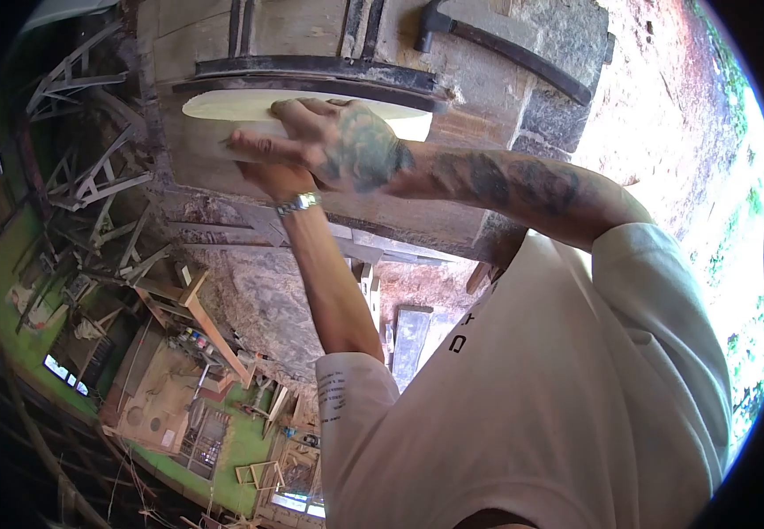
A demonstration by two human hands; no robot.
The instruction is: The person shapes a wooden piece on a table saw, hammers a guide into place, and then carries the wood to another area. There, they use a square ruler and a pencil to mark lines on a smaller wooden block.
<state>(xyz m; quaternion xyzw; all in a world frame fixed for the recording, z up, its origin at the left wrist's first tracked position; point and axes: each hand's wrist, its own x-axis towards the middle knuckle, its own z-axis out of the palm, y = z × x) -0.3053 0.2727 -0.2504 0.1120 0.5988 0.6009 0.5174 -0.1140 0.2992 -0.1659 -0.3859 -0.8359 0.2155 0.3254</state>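
- Pale board [223, 106]: back from the near edge of the tabletop [201, 159]; probably light, stiff, smooth; best held by both long edges.
- Hands together, right [347, 145] overlapping left [278, 180]; grip cannot be told.

Right hand [340, 145] partly over left hand [278, 180]

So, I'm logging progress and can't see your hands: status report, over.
Right hand on pale rounded board. Left hand close by it, grip unclear. Hammer off right, clear of both hands.
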